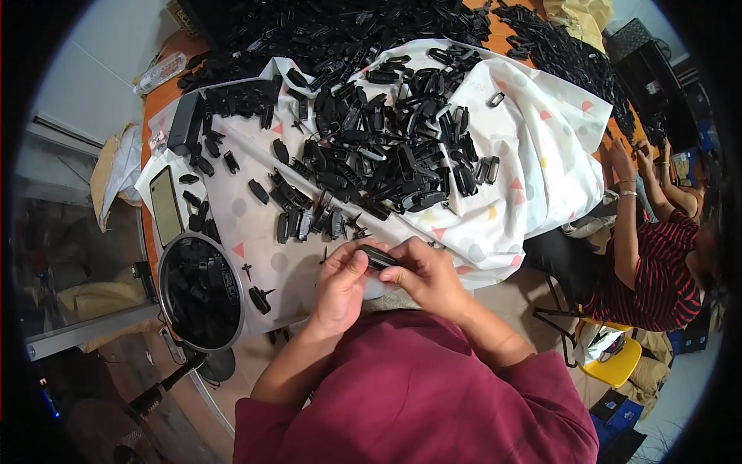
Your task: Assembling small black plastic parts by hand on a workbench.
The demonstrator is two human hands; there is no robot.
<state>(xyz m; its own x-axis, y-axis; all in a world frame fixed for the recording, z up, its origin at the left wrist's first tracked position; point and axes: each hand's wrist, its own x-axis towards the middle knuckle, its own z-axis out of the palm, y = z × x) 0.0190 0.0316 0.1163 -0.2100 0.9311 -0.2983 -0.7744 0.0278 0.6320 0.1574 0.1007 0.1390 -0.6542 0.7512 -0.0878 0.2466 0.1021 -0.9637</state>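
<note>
Glossy black elongated plastic piece [378,257] is up off the surface, in front of the maroon shirt [417,379], at the near edge of the white plastic cloth with red triangles and grey dots [556,155]. Both hands are on it: left hand [341,278] pinches one end, thumb on top; right hand [427,271] grips the other end, thumb against the near side. Can't tell if it's one part or a joined assembly, fingers cover too much. Just beyond, small black spiked parts [355,226] and a loose heap of similar black plastic pieces [371,139]. Left of the hands: another black piece with a thin pin [260,300], then a round black basin with a grey rim [242,301], well stocked with black pieces. Progress: looks like one unit in work, plenty left. Basin might be finished stock or feed, can't confirm; no count possible. Far side of the orange surface [501,37] carries a much larger black mass of parts [348,27]. Co-worker in a striped shirt [645,271] sits off to the right, hands at more parts.
</note>
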